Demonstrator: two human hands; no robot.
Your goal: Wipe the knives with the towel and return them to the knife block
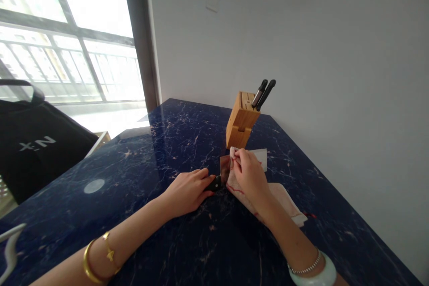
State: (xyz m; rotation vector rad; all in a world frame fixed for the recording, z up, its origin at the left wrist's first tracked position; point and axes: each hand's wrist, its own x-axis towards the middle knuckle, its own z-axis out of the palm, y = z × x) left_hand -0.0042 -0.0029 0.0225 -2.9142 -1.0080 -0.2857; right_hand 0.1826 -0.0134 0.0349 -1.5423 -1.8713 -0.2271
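Note:
My left hand (191, 191) is closed around the black handle of a cleaver (262, 157), whose broad blade points to the right above the table. Folded over the blade's middle is a pale cloth (284, 201) with red trim, which hides part of the steel. My right hand (250, 170) pinches this cloth against the blade, and the rest of it trails toward the right forearm. Just beyond the blade stands a wooden knife block (241, 120) with two black-handled knives (264, 94) in its top.
The dark blue marbled table (187, 129) meets a grey wall (301, 44) at the back and right. A round whitish disc (94, 186) lies at the left. Beyond the left edge are a black bag (50, 143) and a bright window. A white curved object (11, 246) shows lower left.

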